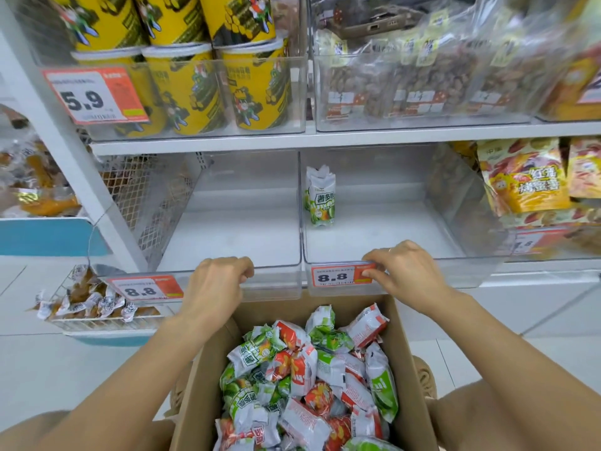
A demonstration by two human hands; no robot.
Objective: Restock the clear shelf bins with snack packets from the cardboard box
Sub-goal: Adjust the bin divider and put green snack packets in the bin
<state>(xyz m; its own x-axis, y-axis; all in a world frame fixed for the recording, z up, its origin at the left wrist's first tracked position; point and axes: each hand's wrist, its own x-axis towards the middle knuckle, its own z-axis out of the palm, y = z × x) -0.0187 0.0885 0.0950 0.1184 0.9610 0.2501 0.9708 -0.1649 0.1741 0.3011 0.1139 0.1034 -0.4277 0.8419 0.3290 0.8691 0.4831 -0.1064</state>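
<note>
Packets (312, 379): heaped in the box (413, 379) at the person's knees, red and green mixed; none in either hand.
Left hand (216, 281): fingers (242, 266) curled over the front lip of the left bin (234, 236), gripping it.
Right hand (406, 271): fingers pinching the 8.8 tag (338, 275) on the right bin (383, 222).
Step, as I judge it: readying both bins; hold the rims level and draw them evenly so neither tips off the shelf (292, 138).
Sorting: one green packet (320, 196) stands in the right bin, so green likely belongs there.
Hidden: the box's near end is cut off; bin backs are hazy; small print on the tags is unreadable.
</note>
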